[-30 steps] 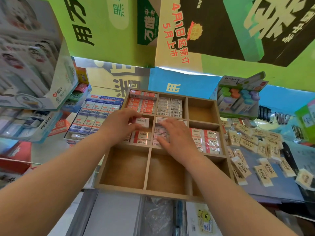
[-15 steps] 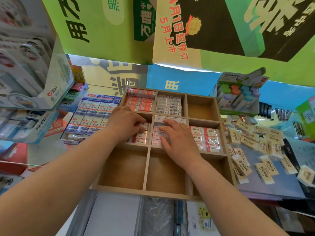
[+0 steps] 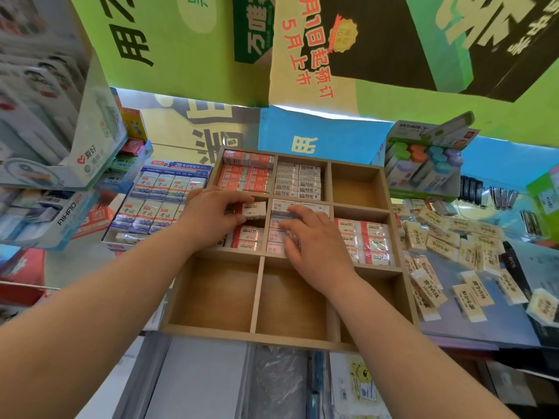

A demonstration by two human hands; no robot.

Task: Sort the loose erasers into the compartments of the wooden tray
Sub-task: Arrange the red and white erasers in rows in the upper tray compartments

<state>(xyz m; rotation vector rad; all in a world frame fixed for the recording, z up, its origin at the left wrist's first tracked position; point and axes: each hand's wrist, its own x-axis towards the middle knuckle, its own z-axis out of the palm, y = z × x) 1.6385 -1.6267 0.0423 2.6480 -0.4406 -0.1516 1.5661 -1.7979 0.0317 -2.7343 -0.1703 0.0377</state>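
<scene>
Loose erasers [image 3: 447,249] in cream wrappers lie scattered on the blue surface to the right of the wooden tray [image 3: 257,337], some just beside its right wall. We see the tray divided into nine compartments, three rows of three. The far-left one is packed with red 2B erasers [image 3: 245,176], and the far-middle one with white erasers showing barcodes [image 3: 298,181]. The middle-right one holds red-and-white wrapped erasers [image 3: 366,240] in rows. The near row shows only its bare wooden floor.

Our left hand [image 3: 211,216] reaches into the middle-left compartment and pinches a single red-and-white 2B eraser [image 3: 254,209] between thumb and curled fingers, holding it above the others stacked there. Our right hand [image 3: 314,246] lies over the middle compartment, its fingers [image 3: 295,211] nearly straight and resting flat on the pale pink-and-white erasers inside; it grasps nothing.

Left of the tray stands a blue carton of exam erasers [image 3: 157,204]. Behind the loose pile on the right sits a display box of pastel erasers [image 3: 423,164]. Green posters [image 3: 181,40] with large characters fill the background.
</scene>
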